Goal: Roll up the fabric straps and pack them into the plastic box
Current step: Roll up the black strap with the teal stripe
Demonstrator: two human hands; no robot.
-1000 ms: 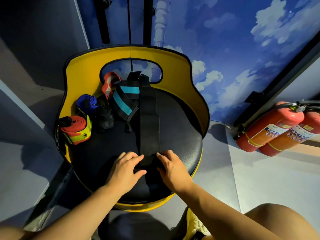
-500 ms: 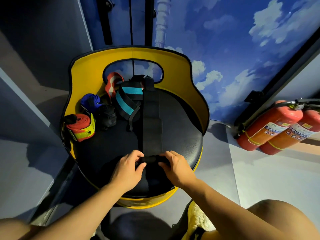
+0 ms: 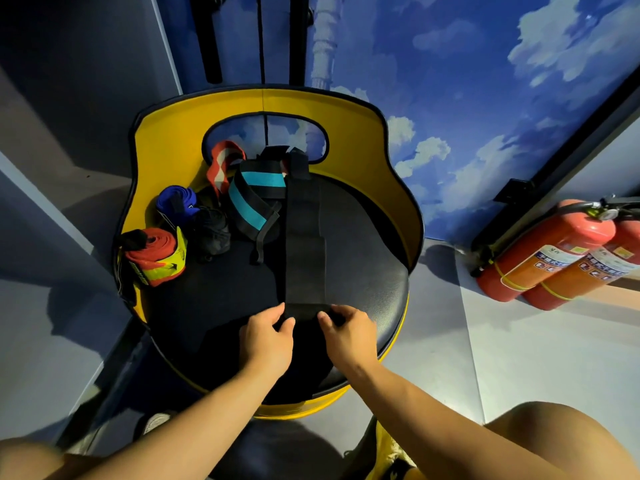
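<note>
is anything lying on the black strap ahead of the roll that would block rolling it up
Nothing visible does. Both hands, left and right, grip the rolled end of the black strap, which lies flat on the seat. The teal-striped strap lies beside it to the left.

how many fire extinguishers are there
2: one red fire extinguisher lying on the floor at right against the wall, and a second fire extinguisher right beside it, nearer the camera, its far end cut off by the frame edge.
</note>
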